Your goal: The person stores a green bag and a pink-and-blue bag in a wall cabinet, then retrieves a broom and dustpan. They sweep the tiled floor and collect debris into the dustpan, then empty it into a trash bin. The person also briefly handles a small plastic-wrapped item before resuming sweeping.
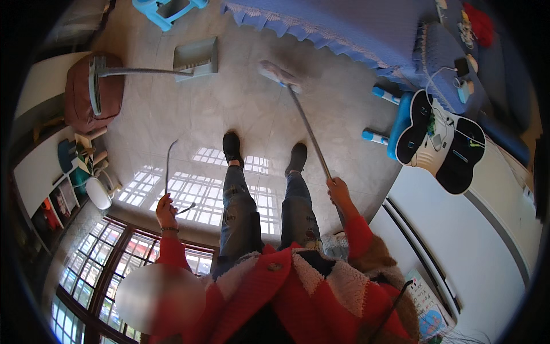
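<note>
My right hand (339, 192) is closed around the long metal handle of a broom (308, 124). The broom's head (281, 75), blurred, rests on the tiled floor ahead of my feet. In my left hand (166, 211) is a short thin dark cable (167, 165); one end sticks out past my fingers and the other curves forward. A grey dustpan (206, 53) with a toothed inner edge sits on the floor at the front left. Its long handle (144, 71) reaches left, in front of a brown pouf.
A blue-covered bed or sofa (326, 21) borders the front right. On the right, a blue and white stool (397, 124) carries a black and white pad (459, 155) with cables. The brown pouf (77, 99) and a shelf unit (34, 185) line the left; a blue stool (172, 19) stands ahead.
</note>
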Demonstrator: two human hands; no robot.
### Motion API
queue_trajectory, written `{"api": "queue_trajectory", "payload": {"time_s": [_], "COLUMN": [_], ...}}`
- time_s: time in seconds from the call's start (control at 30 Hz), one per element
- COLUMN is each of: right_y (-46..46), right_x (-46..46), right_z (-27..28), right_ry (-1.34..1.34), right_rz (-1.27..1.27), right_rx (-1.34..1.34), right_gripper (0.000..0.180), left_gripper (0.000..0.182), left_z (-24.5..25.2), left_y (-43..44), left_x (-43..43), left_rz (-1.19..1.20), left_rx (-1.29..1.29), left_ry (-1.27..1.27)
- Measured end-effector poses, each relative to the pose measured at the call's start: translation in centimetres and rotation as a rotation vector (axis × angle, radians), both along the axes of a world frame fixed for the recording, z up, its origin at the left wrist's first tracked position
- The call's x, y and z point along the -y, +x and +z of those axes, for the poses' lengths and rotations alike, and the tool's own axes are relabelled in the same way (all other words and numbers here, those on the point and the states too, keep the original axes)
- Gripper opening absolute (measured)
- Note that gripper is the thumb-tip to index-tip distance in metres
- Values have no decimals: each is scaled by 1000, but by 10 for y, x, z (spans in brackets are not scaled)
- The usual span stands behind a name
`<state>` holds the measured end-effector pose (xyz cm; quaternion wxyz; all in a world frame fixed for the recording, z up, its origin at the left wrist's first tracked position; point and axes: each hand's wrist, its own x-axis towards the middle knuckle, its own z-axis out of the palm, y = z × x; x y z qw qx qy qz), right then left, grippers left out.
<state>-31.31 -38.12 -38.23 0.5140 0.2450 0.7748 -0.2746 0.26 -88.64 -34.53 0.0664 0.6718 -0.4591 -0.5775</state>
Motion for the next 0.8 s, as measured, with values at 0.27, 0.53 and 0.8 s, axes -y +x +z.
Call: {"api": "queue_trajectory", "payload": {"time_s": [0.27,0.53,0.8], "right_y": [27,-63,-41], "right_x": [-68,-114,-76], "right_z": [102,-48,-65], "right_ry": [-17,51,-46], "right_rz": [-307,-505,-641], "right_rx": [-240,-491,-308], "right_gripper": [9,5,6], "left_gripper": [25,21,25], "left_z": [35,53,67], "left_y": [35,63,88], "left_x": [51,76,88], "left_rz": [48,-14,-80], "left_rx": [71,187,299], "left_ry": [-87,-156,-201]}}
